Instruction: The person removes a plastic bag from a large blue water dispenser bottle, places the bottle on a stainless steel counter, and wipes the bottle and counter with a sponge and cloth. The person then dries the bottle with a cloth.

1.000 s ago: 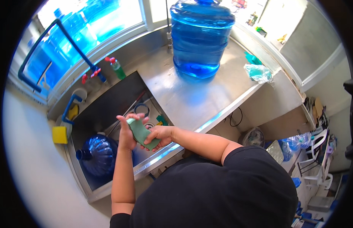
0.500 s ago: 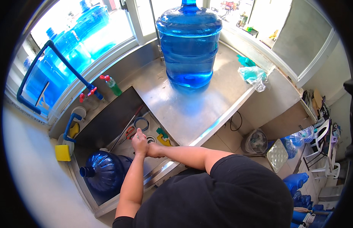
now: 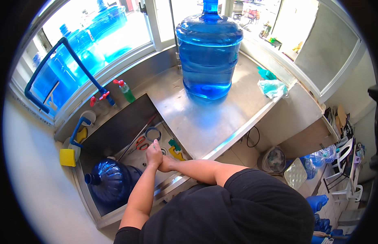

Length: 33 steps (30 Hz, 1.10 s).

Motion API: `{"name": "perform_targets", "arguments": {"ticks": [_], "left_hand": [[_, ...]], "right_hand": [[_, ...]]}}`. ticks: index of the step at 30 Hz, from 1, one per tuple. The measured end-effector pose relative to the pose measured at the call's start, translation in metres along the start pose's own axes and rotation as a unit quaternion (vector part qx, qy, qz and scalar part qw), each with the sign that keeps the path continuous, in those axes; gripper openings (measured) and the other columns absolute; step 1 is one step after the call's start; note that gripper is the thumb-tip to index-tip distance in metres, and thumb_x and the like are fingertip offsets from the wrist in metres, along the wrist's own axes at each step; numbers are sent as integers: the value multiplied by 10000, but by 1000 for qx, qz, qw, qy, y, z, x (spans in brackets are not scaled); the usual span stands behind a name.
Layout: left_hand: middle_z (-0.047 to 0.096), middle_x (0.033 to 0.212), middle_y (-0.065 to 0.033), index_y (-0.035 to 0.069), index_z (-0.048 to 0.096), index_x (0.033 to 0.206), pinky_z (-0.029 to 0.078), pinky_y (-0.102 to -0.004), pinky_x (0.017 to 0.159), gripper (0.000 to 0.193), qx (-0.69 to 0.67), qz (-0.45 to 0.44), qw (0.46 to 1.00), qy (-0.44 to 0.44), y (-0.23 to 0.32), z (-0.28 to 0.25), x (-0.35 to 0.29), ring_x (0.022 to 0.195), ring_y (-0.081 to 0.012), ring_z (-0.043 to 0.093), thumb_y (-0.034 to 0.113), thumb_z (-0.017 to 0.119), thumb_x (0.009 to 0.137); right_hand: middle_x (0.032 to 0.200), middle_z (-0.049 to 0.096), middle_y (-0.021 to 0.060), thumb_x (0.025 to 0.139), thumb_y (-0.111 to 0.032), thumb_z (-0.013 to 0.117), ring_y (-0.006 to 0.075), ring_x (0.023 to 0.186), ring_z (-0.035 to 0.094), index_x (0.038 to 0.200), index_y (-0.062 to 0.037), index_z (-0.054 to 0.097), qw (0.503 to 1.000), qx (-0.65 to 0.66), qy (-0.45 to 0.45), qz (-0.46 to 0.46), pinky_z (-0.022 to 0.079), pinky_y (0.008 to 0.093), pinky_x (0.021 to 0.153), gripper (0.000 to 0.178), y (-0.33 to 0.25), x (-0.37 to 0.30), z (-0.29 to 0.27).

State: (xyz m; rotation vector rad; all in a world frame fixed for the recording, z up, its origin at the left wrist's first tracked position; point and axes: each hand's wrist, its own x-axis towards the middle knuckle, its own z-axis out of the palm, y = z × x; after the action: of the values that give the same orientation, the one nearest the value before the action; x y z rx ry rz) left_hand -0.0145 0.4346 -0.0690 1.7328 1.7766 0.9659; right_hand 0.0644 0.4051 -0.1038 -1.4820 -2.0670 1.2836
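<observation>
- Down in the steel sink (image 3: 115, 134), the left hand (image 3: 153, 153) and the right hand (image 3: 166, 163) are pressed together, the left lying over the right.
- Fingers of the left hand curl closed around the right hand; whether anything sits between the palms cannot be told, since the hands hide each other.
- Right-hand fingers are tucked under the left hand and mostly hidden, so their state cannot be told.
- Just beyond the fingertips, on the sink floor, lie a blue ring (image 3: 152, 133), red-handled scissors (image 3: 141, 142) and a yellow-and-green piece (image 3: 176, 149); all lie apart from the hands.
- A big blue water bottle (image 3: 109, 182) lies on its side in the sink, just to the left of the left forearm, neck pointing left.
- A second large blue water bottle (image 3: 208, 53) stands upright on the steel counter (image 3: 205, 118), well apart from the hands.
- A green spray bottle (image 3: 125, 91) with a red top stands at the back of the sink near the blue pipe (image 3: 81, 65).
- A yellow sponge (image 3: 67, 157) sits at the sink's left rim.
- A crumpled teal cloth (image 3: 272, 87) rests at the counter's right edge.
</observation>
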Motion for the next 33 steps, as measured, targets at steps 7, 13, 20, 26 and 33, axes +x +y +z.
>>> {"name": "perform_targets", "arguments": {"ticks": [7, 13, 20, 26, 33], "left_hand": [[615, 664, -133, 30, 650, 834, 460, -411, 640, 502, -106, -35, 994, 15, -21, 4, -7, 643, -288, 592, 421, 401, 1026], [636, 980, -79, 56, 637, 1087, 490, -328, 721, 534, -330, -189, 925, 19, -52, -20, -17, 853, -167, 607, 530, 401, 1019], [601, 1240, -119, -40, 561, 1262, 418, -330, 995, 537, -276, -252, 915, 150, -51, -65, -37, 1160, -195, 544, 433, 485, 1020], [615, 1152, -181, 21, 617, 1197, 431, -368, 989, 394, 123, -50, 986, 101, 0, -80, -123, 1095, -325, 576, 281, 674, 906], [650, 1030, -176, -1, 649, 999, 501, -418, 877, 224, 187, 23, 956, 224, 27, -61, -145, 975, -358, 614, 148, 700, 840]], "right_hand": [[1098, 664, 269, 862, -335, 585, 384, 1083, 625, 1098, 0, 657, 988, 42, -93, 112, 473, 448, 944, 416, -20, -15, -27], [1112, 657, 251, 700, -366, 784, 392, 1060, 629, 1271, 10, 523, 999, -19, -30, 37, 489, 444, 922, 732, -28, -29, -40], [1247, 533, 271, 781, -346, 692, 435, 1136, 543, 1411, -73, 398, 990, -49, 93, -98, 461, 467, 969, 746, -8, 9, -106], [1261, 519, 230, 815, -331, 619, 405, 1231, 473, 1436, -140, 417, 943, -216, 244, -67, 291, 551, 1099, 681, 3, 101, -238], [1567, 217, 259, 909, -212, 464, 441, 1481, 55, 1459, -123, 402, 858, -406, 304, 82, 0, 550, 1190, 560, 34, 196, -303]]}}
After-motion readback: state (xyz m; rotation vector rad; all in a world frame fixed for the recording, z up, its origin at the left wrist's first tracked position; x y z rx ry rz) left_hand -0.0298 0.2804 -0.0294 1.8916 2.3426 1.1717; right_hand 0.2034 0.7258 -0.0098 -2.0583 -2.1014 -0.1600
